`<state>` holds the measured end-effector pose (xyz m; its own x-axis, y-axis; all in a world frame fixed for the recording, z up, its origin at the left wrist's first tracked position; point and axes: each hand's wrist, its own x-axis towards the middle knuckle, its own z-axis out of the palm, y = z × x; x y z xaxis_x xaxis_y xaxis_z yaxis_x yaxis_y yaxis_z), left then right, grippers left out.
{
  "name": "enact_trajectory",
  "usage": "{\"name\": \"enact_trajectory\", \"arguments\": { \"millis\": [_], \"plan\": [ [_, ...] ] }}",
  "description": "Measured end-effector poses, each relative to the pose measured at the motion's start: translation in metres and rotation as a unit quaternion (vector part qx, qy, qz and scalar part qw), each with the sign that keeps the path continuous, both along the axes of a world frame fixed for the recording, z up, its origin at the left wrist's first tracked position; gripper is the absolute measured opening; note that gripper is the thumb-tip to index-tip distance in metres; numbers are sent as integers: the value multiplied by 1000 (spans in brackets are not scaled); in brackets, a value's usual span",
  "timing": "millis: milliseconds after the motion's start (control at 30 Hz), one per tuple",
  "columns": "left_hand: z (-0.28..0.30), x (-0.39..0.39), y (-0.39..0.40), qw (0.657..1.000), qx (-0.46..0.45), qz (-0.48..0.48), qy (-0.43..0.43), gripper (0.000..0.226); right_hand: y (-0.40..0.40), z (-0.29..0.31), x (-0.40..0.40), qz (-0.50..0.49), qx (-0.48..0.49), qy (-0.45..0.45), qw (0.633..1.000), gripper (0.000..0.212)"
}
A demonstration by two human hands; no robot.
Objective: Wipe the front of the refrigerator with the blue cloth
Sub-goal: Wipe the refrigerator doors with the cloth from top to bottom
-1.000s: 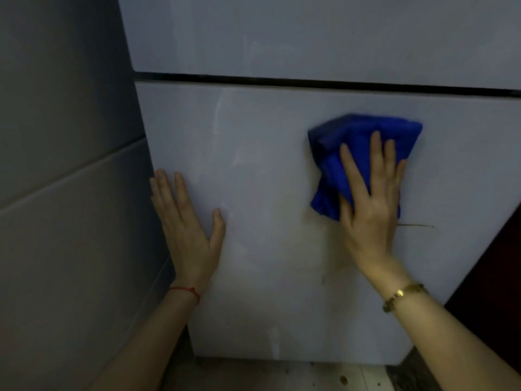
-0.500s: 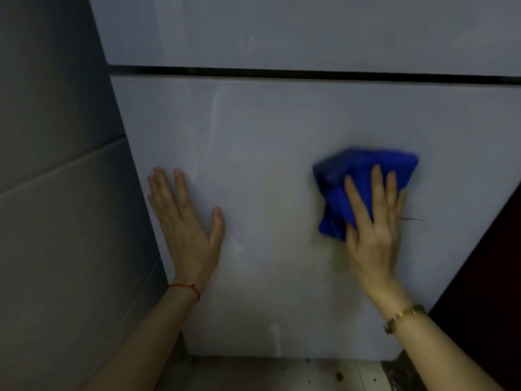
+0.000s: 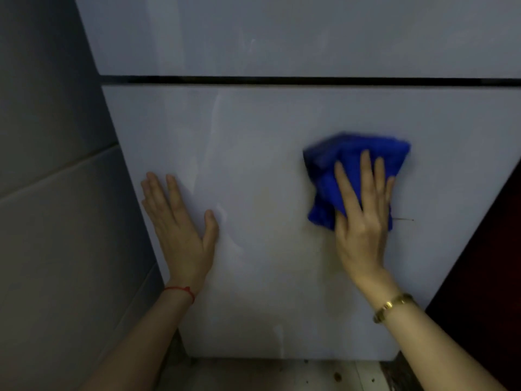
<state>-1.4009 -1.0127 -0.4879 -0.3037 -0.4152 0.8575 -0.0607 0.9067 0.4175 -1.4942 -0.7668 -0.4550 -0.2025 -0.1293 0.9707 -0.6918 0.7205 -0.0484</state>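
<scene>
The white refrigerator [image 3: 267, 170] fills the view, its lower door below a dark horizontal seam. A crumpled blue cloth [image 3: 352, 162] lies flat against the right half of that lower door. My right hand [image 3: 361, 221] presses on the cloth with fingers spread, covering its lower part. My left hand [image 3: 180, 230] rests flat and empty on the left side of the door, fingers apart. A faint yellowish smear shows on the door between the two hands.
A grey tiled wall [image 3: 56, 221] stands close on the left of the refrigerator. A dark panel [image 3: 490, 263] borders its right edge. A strip of speckled floor [image 3: 267, 373] shows under the door's bottom edge.
My right hand slid the cloth downward over the door from its higher spot a second ago. My left hand stayed flat in the same place. The view shifted slightly.
</scene>
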Motion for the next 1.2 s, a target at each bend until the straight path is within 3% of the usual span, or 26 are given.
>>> {"name": "enact_trajectory", "arguments": {
  "millis": [100,267,333,433,467,567,700,767,833,933,1000,1067,1200],
  "plan": [
    [-1,0,-2,1000,-2,-4,-2,80,-38,18,9,23,0,8,1000,49],
    [-1,2,-4,1000,-3,-7,-2,81,-9,-60,12,12,208,6,978,61],
    [-1,2,-3,1000,-6,-4,-2,80,9,-47,7,-12,151,-4,988,65],
    [0,1,-2,1000,-3,0,-3,80,-4,33,2,-11,-53,-18,998,56],
    [1,1,-2,1000,-1,1,-5,80,-16,59,2,-2,-78,-11,997,53],
    [-1,3,-2,1000,3,-4,-11,82,-49,69,6,28,31,44,998,49],
    [-1,5,-3,1000,5,-11,-21,82,-35,-35,16,58,235,33,970,42],
    [0,7,-5,1000,-1,-14,-24,80,-7,-60,13,33,258,7,965,50],
    [0,8,-6,999,-8,-12,-28,79,11,-46,3,-12,189,14,982,59],
    [1,8,-7,999,-10,-11,-29,79,-2,24,0,-17,-22,-16,999,57],
    [1,8,-5,999,-8,-3,-36,79,-21,45,4,-2,-61,-13,998,51],
    [1,7,-4,999,-7,-3,-34,80,-33,23,7,13,-2,20,1000,48],
    [-1,8,-2,999,-8,-7,-32,81,-16,-88,12,28,222,13,974,60]
  ]
}}
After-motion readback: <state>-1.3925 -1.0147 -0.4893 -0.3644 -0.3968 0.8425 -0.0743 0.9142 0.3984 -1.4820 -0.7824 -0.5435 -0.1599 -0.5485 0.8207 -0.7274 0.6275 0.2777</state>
